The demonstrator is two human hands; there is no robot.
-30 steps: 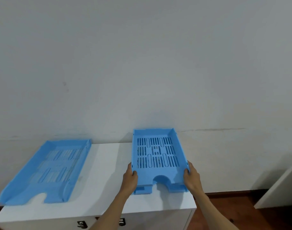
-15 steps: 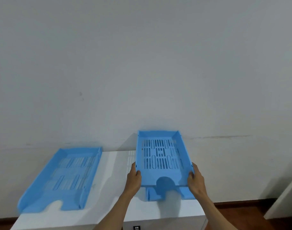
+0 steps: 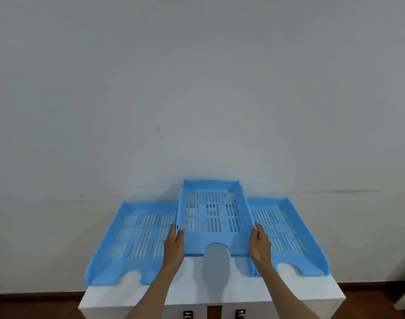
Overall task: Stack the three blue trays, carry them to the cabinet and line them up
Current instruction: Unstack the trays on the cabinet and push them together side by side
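Three blue slotted trays are in view over the white cabinet top [image 3: 210, 293]. The left tray [image 3: 132, 240] lies flat at the left end. At the right end rests the right tray [image 3: 286, 236]. Between them I hold the middle tray [image 3: 213, 217] lifted above the top, its far end raised toward the wall. My left hand [image 3: 175, 246] grips its left side wall and my right hand [image 3: 260, 244] grips its right side wall. The held tray overlaps the inner edges of both resting trays.
A plain white wall rises right behind the cabinet. Two dark handles [image 3: 240, 314] show on the cabinet front below. A brown floor strip [image 3: 36, 298] runs along the wall on both sides of the cabinet.
The upper tray came off the one below it and moved left to the middle, held higher. The tray that was under it now lies alone on the right. The view shifted right.
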